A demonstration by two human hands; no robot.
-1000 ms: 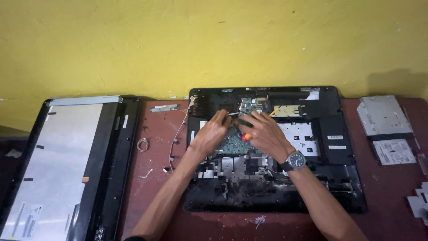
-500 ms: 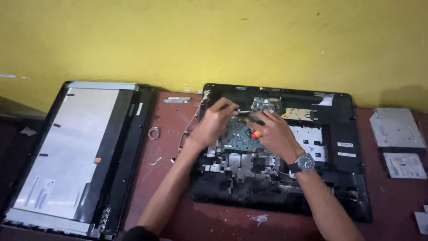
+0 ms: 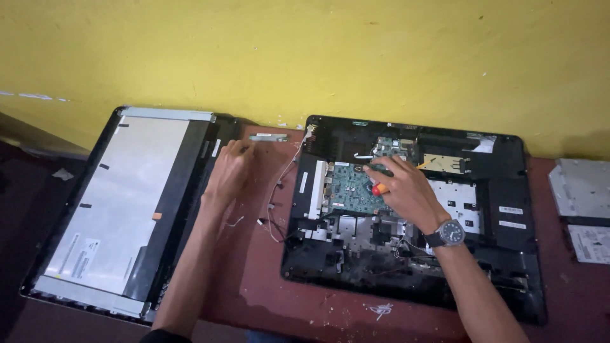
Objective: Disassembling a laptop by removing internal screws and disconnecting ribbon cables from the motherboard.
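A red-handled screwdriver was gripped in the right hand, whose fingers were curled tightly around it, the tip being pressed onto the green circuit board inside the opened black computer chassis lying on the red bench. A wristwatch was worn on that arm. The left hand was held over the bench to the left of the chassis, just beside the removed display panel, its fingers loosely bent with nothing seen between them. Thin loose cables were lying between hand and chassis. A grey drive was set at the far right
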